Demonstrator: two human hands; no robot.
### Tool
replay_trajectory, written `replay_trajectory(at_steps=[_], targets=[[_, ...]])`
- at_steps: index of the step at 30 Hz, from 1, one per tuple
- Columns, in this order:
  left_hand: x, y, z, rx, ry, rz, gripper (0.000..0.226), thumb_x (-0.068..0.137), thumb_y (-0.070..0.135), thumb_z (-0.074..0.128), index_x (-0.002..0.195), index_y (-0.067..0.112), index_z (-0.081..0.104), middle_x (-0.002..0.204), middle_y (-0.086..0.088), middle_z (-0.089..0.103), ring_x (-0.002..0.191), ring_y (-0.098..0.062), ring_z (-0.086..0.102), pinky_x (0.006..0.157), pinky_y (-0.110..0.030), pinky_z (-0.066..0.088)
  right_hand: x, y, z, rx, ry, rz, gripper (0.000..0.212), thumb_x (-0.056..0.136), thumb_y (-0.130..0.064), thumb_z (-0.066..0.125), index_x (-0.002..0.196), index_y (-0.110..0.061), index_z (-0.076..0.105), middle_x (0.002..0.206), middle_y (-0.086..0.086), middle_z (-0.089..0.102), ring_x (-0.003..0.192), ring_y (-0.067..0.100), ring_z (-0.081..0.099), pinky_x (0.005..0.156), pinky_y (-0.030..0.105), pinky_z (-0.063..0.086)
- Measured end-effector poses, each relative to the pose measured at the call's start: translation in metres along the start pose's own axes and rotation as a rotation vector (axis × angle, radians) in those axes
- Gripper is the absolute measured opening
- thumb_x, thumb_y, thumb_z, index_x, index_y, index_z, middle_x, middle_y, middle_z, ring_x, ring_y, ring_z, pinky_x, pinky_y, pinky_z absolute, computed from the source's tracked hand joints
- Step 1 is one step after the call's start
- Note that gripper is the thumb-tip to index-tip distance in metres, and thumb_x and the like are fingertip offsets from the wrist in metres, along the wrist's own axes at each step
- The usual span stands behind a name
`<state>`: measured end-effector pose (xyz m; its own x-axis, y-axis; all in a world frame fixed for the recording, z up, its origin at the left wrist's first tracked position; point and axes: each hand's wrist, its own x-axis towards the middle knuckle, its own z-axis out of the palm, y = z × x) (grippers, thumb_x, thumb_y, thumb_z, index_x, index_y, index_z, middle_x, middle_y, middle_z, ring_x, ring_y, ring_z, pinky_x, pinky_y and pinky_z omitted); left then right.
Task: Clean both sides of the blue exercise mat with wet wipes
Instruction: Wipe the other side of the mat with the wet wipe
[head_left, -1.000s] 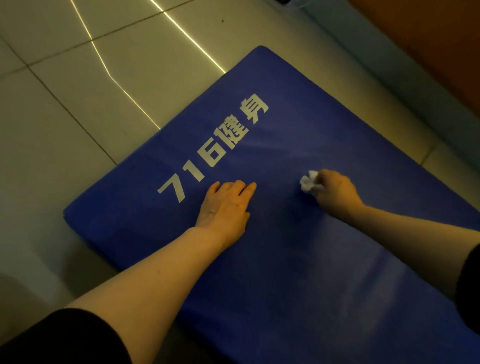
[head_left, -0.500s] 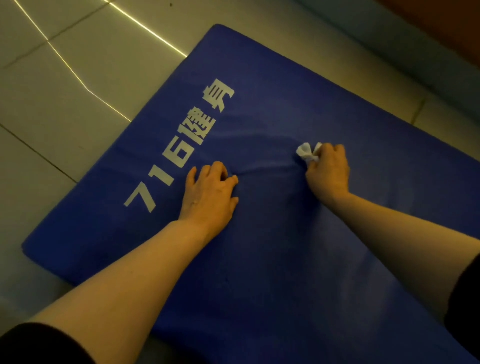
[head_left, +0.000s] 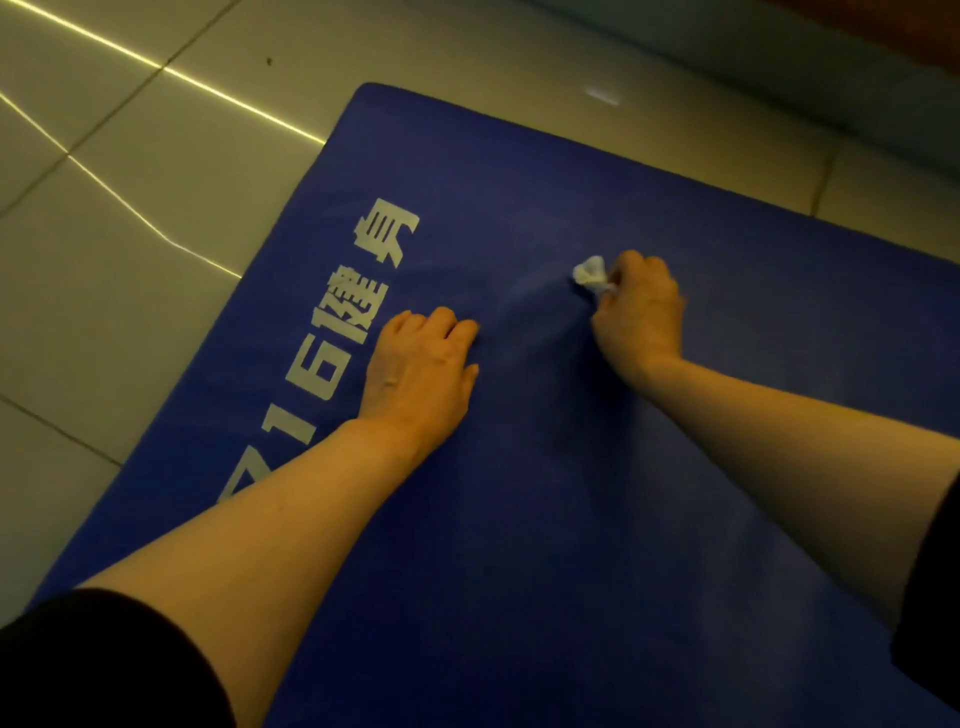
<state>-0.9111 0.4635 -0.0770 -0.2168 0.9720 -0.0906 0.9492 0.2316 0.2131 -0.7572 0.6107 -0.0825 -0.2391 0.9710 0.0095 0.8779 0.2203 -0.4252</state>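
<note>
Wet wipe (head_left: 590, 274) sticks out of right hand (head_left: 641, 312), fingers curled around it, on blue mat (head_left: 571, 493). Left hand (head_left: 418, 366) rests on mat, fingers seemingly bent, holding nothing.

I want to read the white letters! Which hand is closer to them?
Left. The left hand rests on the mat right beside the white lettering; the right hand is farther away, holding the wipe.

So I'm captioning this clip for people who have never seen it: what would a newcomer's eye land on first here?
The big blue exercise mat fills most of the view, lying flat on a pale tiled floor, with bold white lettering near its left edge. At its middle, the right hand grips a crumpled white wet wipe against the surface. The left hand rests on the mat beside the lettering.
</note>
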Motion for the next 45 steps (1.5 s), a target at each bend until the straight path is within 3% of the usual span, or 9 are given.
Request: replay_trajectory(at_steps=[4, 11, 14, 17, 21, 25, 31, 37, 45], targets=[[0.025, 0.001, 0.008, 0.014, 0.022, 0.022, 0.04, 0.097, 0.024, 0.052, 0.137, 0.017, 0.048, 0.122, -0.007, 0.05, 0.11, -0.026, 0.048, 0.111, -0.044, 0.029, -0.029, -0.029, 0.027, 0.09, -0.162, -0.422, 0.006, 0.087, -0.009, 0.052, 0.084, -0.004, 0.054, 0.097, 0.017, 0.053, 0.082, 0.037, 0.053, 0.063, 0.033, 0.032], [0.068, -0.007, 0.015, -0.072, 0.08, 0.151, 0.012, 0.091, 0.01, 0.06, 0.102, 0.005, 0.063, 0.131, -0.014, 0.056, 0.121, -0.031, 0.052, 0.113, -0.048, 0.029, 0.042, 0.016, 0.005, 0.047, 0.112, 0.068, 0.009, 0.091, -0.01, 0.052, 0.095, -0.002, 0.053, 0.111, 0.016, 0.047, 0.085, 0.038, 0.052, 0.071, 0.043, 0.042], [0.083, -0.007, 0.018, -0.052, 0.222, 0.178, 0.01, 0.084, 0.006, 0.066, 0.092, 0.007, 0.061, 0.094, -0.011, 0.061, 0.082, -0.03, 0.058, 0.09, -0.045, 0.045, 0.032, -0.007, 0.021, 0.102, 0.112, -0.076, 0.006, 0.088, -0.006, 0.053, 0.092, -0.002, 0.054, 0.108, 0.018, 0.05, 0.082, 0.039, 0.053, 0.063, 0.036, 0.032], [0.105, 0.0, 0.021, -0.014, 0.291, 0.166, 0.013, 0.087, 0.008, 0.061, 0.1, 0.007, 0.064, 0.086, -0.01, 0.059, 0.073, -0.027, 0.054, 0.076, -0.041, 0.046, 0.017, -0.026, 0.038, 0.139, -0.065, -0.369, 0.005, 0.084, -0.004, 0.056, 0.088, -0.004, 0.054, 0.101, 0.016, 0.051, 0.076, 0.035, 0.053, 0.058, 0.032, 0.031], [0.142, 0.009, 0.02, -0.114, 0.311, 0.126, 0.009, 0.088, 0.003, 0.053, 0.087, -0.001, 0.061, 0.099, -0.017, 0.059, 0.081, -0.032, 0.054, 0.066, -0.042, 0.048, 0.063, 0.008, 0.021, 0.086, 0.099, -0.179, 0.011, 0.087, -0.007, 0.052, 0.096, -0.002, 0.055, 0.105, 0.018, 0.051, 0.083, 0.038, 0.053, 0.066, 0.038, 0.037], [0.171, 0.024, 0.028, -0.23, 0.225, 0.021, 0.012, 0.092, 0.008, 0.051, 0.093, -0.003, 0.057, 0.129, -0.016, 0.051, 0.109, -0.032, 0.051, 0.079, -0.032, 0.04, 0.094, 0.028, 0.009, 0.031, 0.214, 0.056, 0.01, 0.088, -0.005, 0.049, 0.096, -0.001, 0.054, 0.112, 0.017, 0.05, 0.085, 0.035, 0.053, 0.061, 0.026, 0.026], [0.18, 0.028, 0.044, -0.198, 0.346, -0.022, 0.025, 0.09, 0.013, 0.048, 0.11, 0.002, 0.058, 0.115, -0.018, 0.057, 0.1, -0.035, 0.056, 0.09, -0.045, 0.047, 0.082, -0.018, 0.041, 0.107, 0.077, -0.309, 0.007, 0.079, -0.002, 0.06, 0.086, 0.0, 0.057, 0.097, 0.02, 0.056, 0.071, 0.037, 0.056, 0.056, 0.027, 0.029], [0.179, 0.025, 0.051, -0.116, 0.323, 0.052, 0.044, 0.097, 0.024, 0.039, 0.138, 0.012, 0.051, 0.143, -0.011, 0.048, 0.136, -0.028, 0.041, 0.114, -0.042, 0.029, 0.142, 0.016, 0.015, 0.037, 0.251, 0.174, 0.013, 0.089, -0.007, 0.051, 0.101, -0.003, 0.054, 0.116, 0.013, 0.05, 0.088, 0.031, 0.054, 0.061, 0.025, 0.026], [0.18, 0.023, 0.05, -0.043, 0.252, 0.069, 0.05, 0.099, 0.042, 0.035, 0.142, 0.02, 0.045, 0.151, -0.008, 0.04, 0.142, -0.024, 0.032, 0.116, -0.041, 0.022, 0.151, -0.02, 0.035, 0.102, 0.176, -0.083, 0.012, 0.076, -0.001, 0.063, 0.087, -0.001, 0.057, 0.098, 0.019, 0.055, 0.071, 0.037, 0.055, 0.053, 0.032, 0.035]])
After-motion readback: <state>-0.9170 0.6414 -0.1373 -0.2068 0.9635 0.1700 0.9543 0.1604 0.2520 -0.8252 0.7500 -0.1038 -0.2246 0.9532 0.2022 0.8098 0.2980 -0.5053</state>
